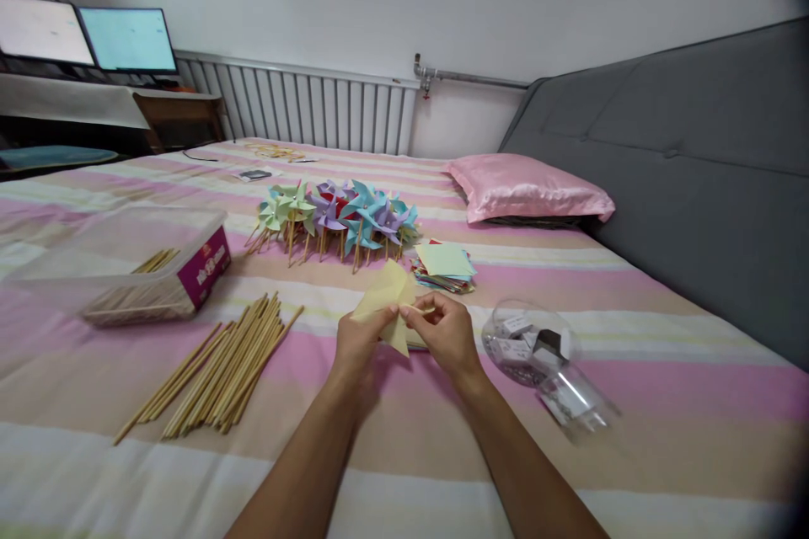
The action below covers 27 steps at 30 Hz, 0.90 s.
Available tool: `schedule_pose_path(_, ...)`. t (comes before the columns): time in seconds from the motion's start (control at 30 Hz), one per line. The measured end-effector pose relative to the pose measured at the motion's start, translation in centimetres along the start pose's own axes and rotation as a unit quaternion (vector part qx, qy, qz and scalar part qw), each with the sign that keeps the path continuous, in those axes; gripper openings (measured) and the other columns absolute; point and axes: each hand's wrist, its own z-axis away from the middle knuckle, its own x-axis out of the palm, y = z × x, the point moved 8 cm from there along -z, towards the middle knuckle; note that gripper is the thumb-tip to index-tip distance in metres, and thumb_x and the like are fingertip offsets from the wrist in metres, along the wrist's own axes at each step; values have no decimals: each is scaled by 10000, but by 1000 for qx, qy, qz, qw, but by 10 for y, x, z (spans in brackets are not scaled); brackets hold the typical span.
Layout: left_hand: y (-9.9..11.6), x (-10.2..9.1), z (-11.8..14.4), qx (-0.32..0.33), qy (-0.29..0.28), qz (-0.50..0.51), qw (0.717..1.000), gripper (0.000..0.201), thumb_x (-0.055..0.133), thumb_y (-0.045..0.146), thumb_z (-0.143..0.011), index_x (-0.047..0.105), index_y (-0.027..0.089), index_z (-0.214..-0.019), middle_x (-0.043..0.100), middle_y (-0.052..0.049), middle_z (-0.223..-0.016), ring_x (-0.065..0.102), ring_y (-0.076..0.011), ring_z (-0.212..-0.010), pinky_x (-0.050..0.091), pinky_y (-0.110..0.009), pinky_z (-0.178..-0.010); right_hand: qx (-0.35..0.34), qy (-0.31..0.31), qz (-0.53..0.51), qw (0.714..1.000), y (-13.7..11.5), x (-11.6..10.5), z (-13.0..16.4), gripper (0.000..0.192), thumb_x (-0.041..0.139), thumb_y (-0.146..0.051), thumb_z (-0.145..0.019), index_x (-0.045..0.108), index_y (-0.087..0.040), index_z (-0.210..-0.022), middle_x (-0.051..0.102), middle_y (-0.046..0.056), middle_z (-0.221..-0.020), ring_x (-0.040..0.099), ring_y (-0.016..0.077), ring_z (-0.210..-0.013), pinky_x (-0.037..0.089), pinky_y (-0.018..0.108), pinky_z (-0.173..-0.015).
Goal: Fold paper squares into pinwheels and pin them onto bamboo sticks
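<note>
A pale yellow piece of paper (387, 290), with flaps folded and corners sticking out, is held up above the bed. My left hand (361, 343) grips its lower left side between thumb and fingers. With thumb and fingertips pinched, my right hand (447, 330) holds a paper flap at the right side. Just beyond my hands lies a stack of coloured paper squares (446, 263), a pale green one on top. Under my hands the edge of something flat shows, mostly hidden. Behind stands a cluster of paper pinwheels (363, 215) in green, purple, blue and red on wooden sticks.
Loose wooden sticks (237, 370) lie at the left, near a clear plastic box (202, 274) holding more sticks. At the right are a round clear container (527, 341) with small pieces and a clear plastic cup (575, 400). A pink pillow (531, 188) rests by the grey headboard (683, 126).
</note>
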Motion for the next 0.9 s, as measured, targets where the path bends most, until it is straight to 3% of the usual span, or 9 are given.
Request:
schedule_pose_path(0.13, 2, 0, 1, 5, 6, 33, 999, 384, 766, 274, -533, 686, 92, -862, 683, -77, -775, 616, -189, -661, 502, -267, -516, 26, 44, -90, 995, 4, -1, 2, 421, 726, -370, -633, 446, -202, -898, 647, 9, -728, 655, 182, -610, 490, 251, -517)
schedule_pose_path(0.3, 4, 2, 2, 6, 3, 62, 998, 308, 765, 228, -556, 690, 97, -825, 696, -65, -808, 623, -164, -702, 501, -242, -601, 85, 54, -186, 977, 8, 8, 6, 766, 776, -353, -568, 351, -215, -1190, 665, 54, -907, 664, 184, -682, 515, 268, -565)
schedule_pose_path(0.5, 8, 5, 5, 17, -7, 72, 997, 226, 759, 210, -578, 690, 116, -773, 692, -34, -774, 619, -141, -678, 489, -225, -605, 171, -14, -254, 952, 13, 27, 13, 386, 758, -406, -574, 630, -134, -815, 674, 51, -780, 616, 140, -659, 476, 252, -610)
schedule_pose_path(0.7, 2, 5, 3, 1, -4, 63, 998, 296, 774, 239, -559, 689, 104, -810, 689, -51, -775, 617, -156, -684, 490, -253, -616, 196, 36, -256, 946, 23, 19, 13, 327, 774, -392, -554, 634, -137, -703, 623, 3, -661, 553, 98, -570, 430, 237, -579)
schedule_pose_path(0.9, 1, 3, 2, 11, 1, 23, 1000, 356, 788, 263, -543, 694, 100, -845, 686, -56, -767, 609, -159, -673, 477, -254, -601, 196, 45, -259, 945, 27, 19, 12, 320, 768, -373, -546, 646, -140, -729, 655, 32, -706, 573, 126, -605, 446, 258, -595)
